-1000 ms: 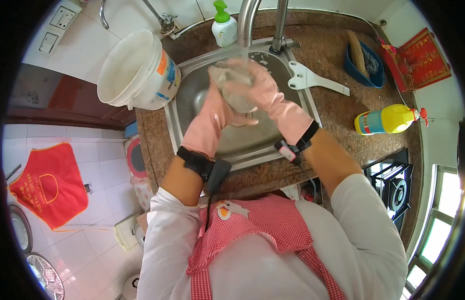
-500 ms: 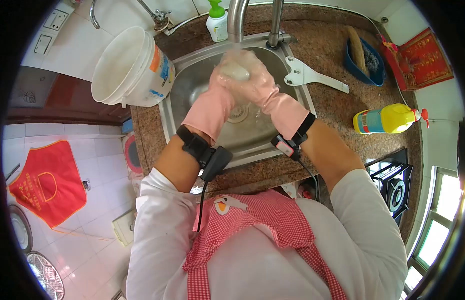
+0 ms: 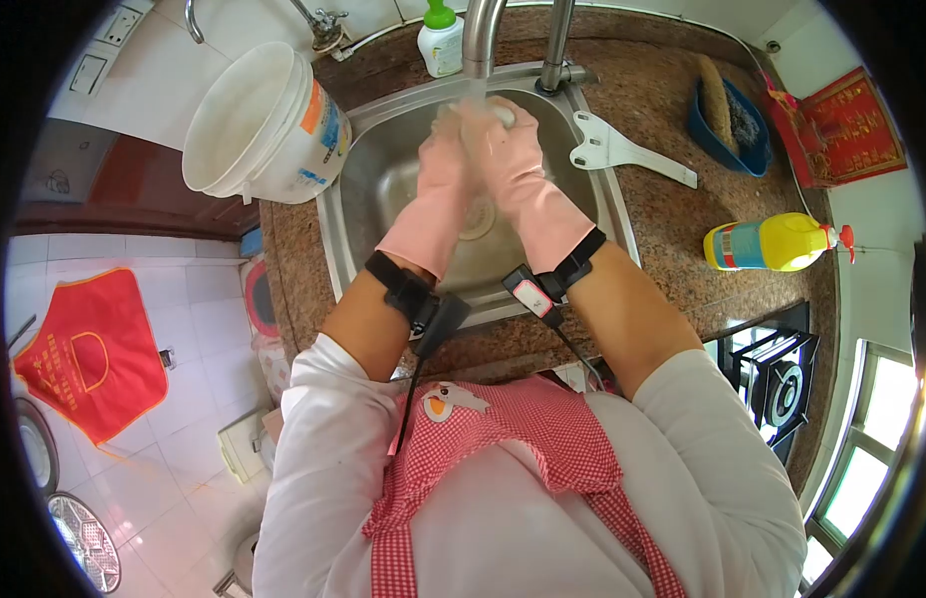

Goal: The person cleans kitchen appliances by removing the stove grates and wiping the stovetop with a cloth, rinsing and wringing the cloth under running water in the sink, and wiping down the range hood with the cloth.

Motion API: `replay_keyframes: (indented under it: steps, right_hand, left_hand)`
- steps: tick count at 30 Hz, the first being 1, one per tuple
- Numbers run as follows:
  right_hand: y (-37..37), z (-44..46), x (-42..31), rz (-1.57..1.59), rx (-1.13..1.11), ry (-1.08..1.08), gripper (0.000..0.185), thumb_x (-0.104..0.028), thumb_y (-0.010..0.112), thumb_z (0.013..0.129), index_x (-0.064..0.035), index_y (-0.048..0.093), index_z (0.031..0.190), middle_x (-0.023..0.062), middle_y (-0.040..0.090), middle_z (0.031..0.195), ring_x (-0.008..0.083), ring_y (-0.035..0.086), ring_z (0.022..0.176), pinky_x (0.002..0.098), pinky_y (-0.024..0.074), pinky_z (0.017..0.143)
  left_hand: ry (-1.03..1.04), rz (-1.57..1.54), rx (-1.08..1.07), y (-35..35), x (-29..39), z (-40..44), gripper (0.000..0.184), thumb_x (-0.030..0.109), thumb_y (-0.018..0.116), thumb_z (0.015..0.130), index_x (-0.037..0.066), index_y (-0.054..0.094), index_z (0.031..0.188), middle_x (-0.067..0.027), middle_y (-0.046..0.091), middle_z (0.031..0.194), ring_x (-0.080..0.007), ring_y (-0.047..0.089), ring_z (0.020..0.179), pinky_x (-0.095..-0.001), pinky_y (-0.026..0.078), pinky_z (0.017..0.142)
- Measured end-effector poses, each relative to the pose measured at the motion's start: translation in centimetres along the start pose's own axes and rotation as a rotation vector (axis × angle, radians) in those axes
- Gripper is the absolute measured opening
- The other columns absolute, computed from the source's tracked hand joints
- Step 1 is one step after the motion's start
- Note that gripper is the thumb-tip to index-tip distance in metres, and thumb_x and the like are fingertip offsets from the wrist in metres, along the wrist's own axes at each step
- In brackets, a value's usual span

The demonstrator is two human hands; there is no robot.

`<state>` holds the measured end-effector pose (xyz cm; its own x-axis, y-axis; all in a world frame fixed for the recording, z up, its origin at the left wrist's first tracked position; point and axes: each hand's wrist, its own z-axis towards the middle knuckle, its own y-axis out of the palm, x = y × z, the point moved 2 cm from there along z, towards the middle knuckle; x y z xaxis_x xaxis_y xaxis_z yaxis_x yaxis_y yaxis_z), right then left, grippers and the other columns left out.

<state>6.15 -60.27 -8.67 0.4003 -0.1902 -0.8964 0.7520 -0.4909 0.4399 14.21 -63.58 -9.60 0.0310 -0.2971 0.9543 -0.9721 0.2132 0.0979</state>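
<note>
Both of my hands wear pink rubber gloves and are under the running steel faucet (image 3: 482,45), over the sink (image 3: 383,179). My right hand (image 3: 508,140) is closed around a small whitish rounded object (image 3: 504,117), which shows at its upper edge; its exact kind does not show. Close beside it, my left hand (image 3: 447,140) is blurred by the falling water, and its fingers cannot be made out clearly.
A white bucket (image 3: 268,125) stands left of the sink, and a green-topped soap bottle (image 3: 441,45) behind it. On the right are a white plastic tool (image 3: 622,152), a blue basket (image 3: 727,145) with a loofah, a yellow bottle (image 3: 772,242) and a gas stove (image 3: 782,389).
My hands have gone from being pressed together around the whitish object to side by side. The object now shows at my right hand, further right and higher.
</note>
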Motion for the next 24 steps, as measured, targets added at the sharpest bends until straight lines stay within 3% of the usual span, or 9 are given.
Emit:
replay_keyframes:
  steps: [3,6,9,12,13,16,18,21,24]
  right_hand:
    - [-0.1,0.4,-1.8,-1.594,-0.209,-0.551,0.025,-0.015,0.068,0.081,0.0036,0.061,0.097,0.0065,0.066,0.089,0.0229,0.062,0.082,0.0326,0.0482,0.077]
    - [-0.5,-0.9,-4.1,-1.358,-0.191,-0.264,0.027,-0.021,0.065,0.087,0.0022,0.062,0.1,0.0069,0.066,0.094,0.0192,0.059,0.088,0.0308,0.0456,0.08]
    - [0.8,-3.6,-8.5,-0.544,0.08,0.447,0.035,-0.032,0.058,0.091,-0.0003,0.063,0.106,0.0124,0.065,0.101,0.0203,0.057,0.095,0.0314,0.0435,0.085]
    - [-2.2,-2.3,-4.5,-0.633,-0.193,-0.127,0.044,-0.04,0.052,0.094,-0.0012,0.063,0.11,0.0146,0.064,0.105,0.0215,0.057,0.097,0.0315,0.0433,0.088]
    - [-2.1,-1.9,-3.7,-0.458,-0.263,-0.053,0.048,-0.042,0.052,0.094,-0.0009,0.059,0.117,0.0144,0.063,0.107,0.0213,0.056,0.098,0.0311,0.0429,0.089]
    - [-2.7,-3.6,-5.7,-0.692,-0.234,0.014,0.05,-0.04,0.055,0.093,-0.0025,0.054,0.126,0.0125,0.062,0.111,0.0198,0.056,0.097,0.0301,0.0433,0.089]
    - [-5.7,-3.1,-3.2,-0.495,-0.299,0.152,0.052,-0.039,0.057,0.091,-0.004,0.051,0.129,0.0111,0.061,0.114,0.0188,0.056,0.099,0.0293,0.0426,0.091]
    - [-6.0,-3.2,-2.9,-0.51,-0.406,0.254,0.056,-0.039,0.058,0.092,-0.0028,0.046,0.134,0.0089,0.057,0.121,0.0167,0.054,0.107,0.0284,0.0417,0.094]
    - [-5.1,-4.4,-4.4,-0.532,-0.454,0.231,0.059,-0.039,0.063,0.088,0.0003,0.049,0.13,0.0098,0.057,0.122,0.0172,0.052,0.111,0.0294,0.038,0.098]
  left_hand:
    - [0.029,-0.136,0.004,0.1,-0.5,-0.4,0.045,0.039,0.047,0.095,0.001,0.056,0.117,-0.0083,0.062,0.105,-0.0207,0.058,0.092,-0.0324,0.045,0.08]
    - [0.078,0.073,0.0,-0.6,-1.2,-0.3,0.049,0.042,0.045,0.095,0.0,0.058,0.116,-0.0096,0.062,0.105,-0.0208,0.058,0.093,-0.0321,0.045,0.081]
    - [0.036,0.466,-0.014,-1.9,0.1,-0.9,0.055,0.046,0.041,0.095,-0.001,0.058,0.118,-0.0115,0.062,0.109,-0.0212,0.059,0.094,-0.0318,0.045,0.082]
    - [-0.12,0.295,-0.017,-2.9,-0.3,-0.1,0.064,0.054,0.04,0.094,-0.001,0.058,0.12,-0.0132,0.062,0.114,-0.0226,0.059,0.097,-0.0318,0.045,0.084]
    - [-0.162,0.294,0.004,-3.1,0.5,-0.9,0.065,0.056,0.04,0.093,0.0,0.057,0.121,-0.0132,0.061,0.116,-0.0231,0.059,0.1,-0.0332,0.046,0.085]
    - [-0.269,0.201,0.075,-3.4,3.8,-2.3,0.067,0.059,0.039,0.093,0.002,0.055,0.124,-0.0123,0.059,0.12,-0.0252,0.057,0.107,-0.0397,0.047,0.088]
    - [-0.344,0.026,0.125,-3.4,4.8,-2.7,0.066,0.06,0.039,0.093,0.004,0.052,0.127,-0.0109,0.057,0.123,-0.0277,0.056,0.111,-0.0473,0.047,0.089]
    - [-0.283,-0.117,-0.035,-4.0,3.3,-0.9,0.059,0.054,0.039,0.096,0.008,0.047,0.133,-0.0088,0.053,0.129,-0.0318,0.051,0.118,-0.0595,0.042,0.092]
    - [-0.24,-0.567,-0.235,-3.4,2.5,-0.6,0.055,0.051,0.04,0.096,0.012,0.043,0.135,-0.0083,0.049,0.134,-0.0339,0.046,0.122,-0.0641,0.037,0.096]
